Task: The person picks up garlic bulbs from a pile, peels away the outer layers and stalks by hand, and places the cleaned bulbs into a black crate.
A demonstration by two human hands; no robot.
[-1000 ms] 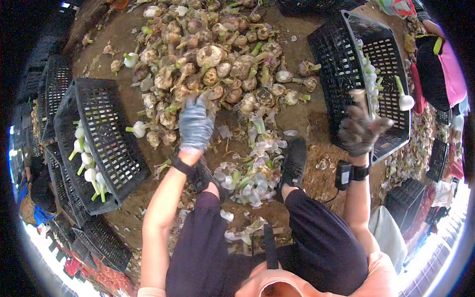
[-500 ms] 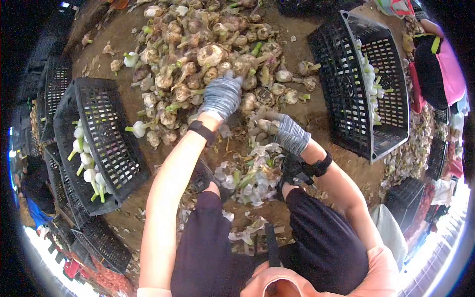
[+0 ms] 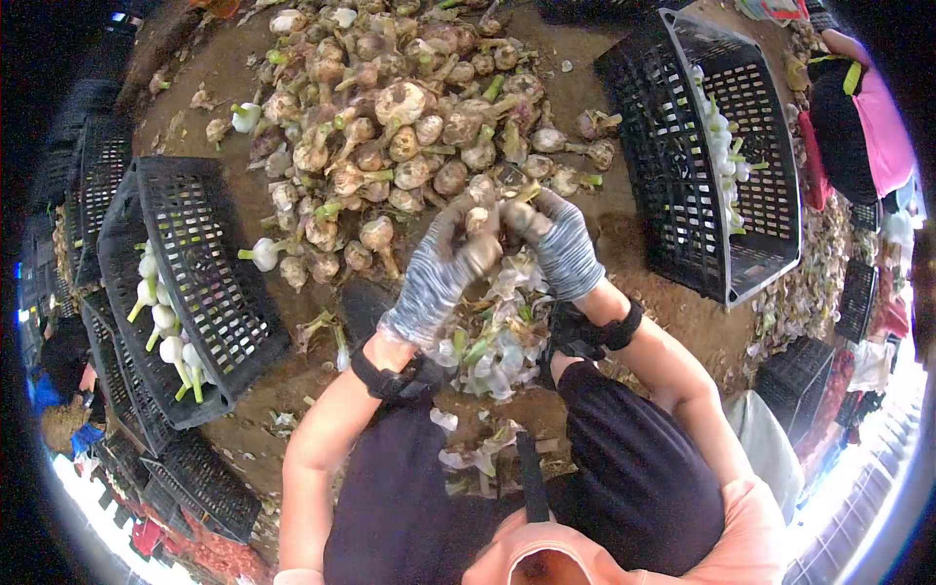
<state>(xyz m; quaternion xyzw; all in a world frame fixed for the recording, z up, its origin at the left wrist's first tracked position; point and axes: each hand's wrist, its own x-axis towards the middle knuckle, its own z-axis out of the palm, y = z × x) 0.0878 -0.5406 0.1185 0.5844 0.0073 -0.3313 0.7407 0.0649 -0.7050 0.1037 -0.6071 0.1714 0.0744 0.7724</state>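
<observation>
Both my hands wear grey striped gloves with dirt-browned fingers and meet just below the garlic pile point(image 3: 400, 102). My left hand point(image 3: 439, 263) is closed around a garlic bulb point(image 3: 477, 220), whose pale side shows between the fingers. Right beside it, my right hand point(image 3: 564, 249) has its fingers curled in a pinch; some dry stalk or skin shows at the fingertips, but what they grip is partly hidden. Below the hands, between my feet, lies a heap of peeled garlic skins point(image 3: 492, 341).
Left of me a tilted black crate point(image 3: 219, 283) has several clean white garlic bulbs point(image 3: 164, 317) beside its slatted wall. Another black crate point(image 3: 663, 166) stands at right with more white bulbs point(image 3: 721, 146). A person in pink point(image 3: 882, 136) sits at the far right.
My left hand has come back from the pile toward my right hand, with a garlic bulb in it. My right hand has risen slightly, and the two hands now meet.
</observation>
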